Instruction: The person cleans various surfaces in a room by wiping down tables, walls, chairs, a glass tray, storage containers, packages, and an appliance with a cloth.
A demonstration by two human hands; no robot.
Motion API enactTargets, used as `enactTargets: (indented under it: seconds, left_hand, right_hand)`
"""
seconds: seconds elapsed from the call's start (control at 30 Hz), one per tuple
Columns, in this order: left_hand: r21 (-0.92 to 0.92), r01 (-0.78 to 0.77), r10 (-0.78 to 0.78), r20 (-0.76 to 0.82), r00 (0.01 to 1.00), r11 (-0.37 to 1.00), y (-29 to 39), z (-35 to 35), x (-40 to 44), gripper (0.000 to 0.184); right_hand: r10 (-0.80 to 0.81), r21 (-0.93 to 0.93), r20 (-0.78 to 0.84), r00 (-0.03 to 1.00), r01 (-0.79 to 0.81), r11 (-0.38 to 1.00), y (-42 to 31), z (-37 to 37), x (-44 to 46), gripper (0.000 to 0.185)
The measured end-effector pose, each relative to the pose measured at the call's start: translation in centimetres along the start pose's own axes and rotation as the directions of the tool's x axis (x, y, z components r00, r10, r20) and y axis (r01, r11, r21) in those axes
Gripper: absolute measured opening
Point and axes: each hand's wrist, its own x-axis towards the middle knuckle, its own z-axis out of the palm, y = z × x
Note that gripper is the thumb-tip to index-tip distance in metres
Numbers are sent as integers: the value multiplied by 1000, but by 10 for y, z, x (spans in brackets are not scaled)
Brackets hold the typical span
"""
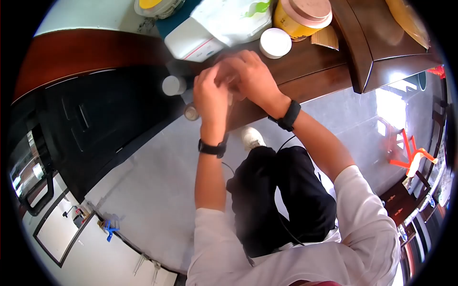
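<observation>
My left hand (210, 93) and my right hand (250, 74) meet over the front edge of the dark wooden cabinet top (312, 64). Their fingers are curled together, and motion smears the fingertips. Whatever lies between them is hidden or too blurred to name. Left of my left hand is a small white cylindrical container (174, 86). A small round item with a pale top (192, 112) sits just below it, close to my left wrist. Beyond my right hand is a round white lid or lidded tub (275, 43).
A white packet with a green mark (234, 24) and a yellow container with a pinkish lid (303, 19) stand at the back. A large black panel (105, 109) borders the left side. An orange stool (412, 155) is on the grey floor at right.
</observation>
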Motion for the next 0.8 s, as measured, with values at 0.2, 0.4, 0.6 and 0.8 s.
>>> enactTargets:
  seconds: [0.2,0.4,0.6,0.8]
  left_hand:
    - [-46,-36,38,31,999,998,-8,-1,0,30]
    - [-45,-26,28,44,999,999,4,4,-18,29]
    - [160,-203,176,166,970,966,50,16,-64,31]
    - [149,-352,311,242,919,924,102,64,-60,26]
  right_hand:
    - [-138,21,-43,990,139,990,17,8,-2,30]
    - [-166,1,-2,986,166,986,23,-1,-15,32]
    - [-79,-23,51,996,80,997,20,-56,-73,35]
    - [-64,-30,-80,995,62,998,55,-119,-105,26]
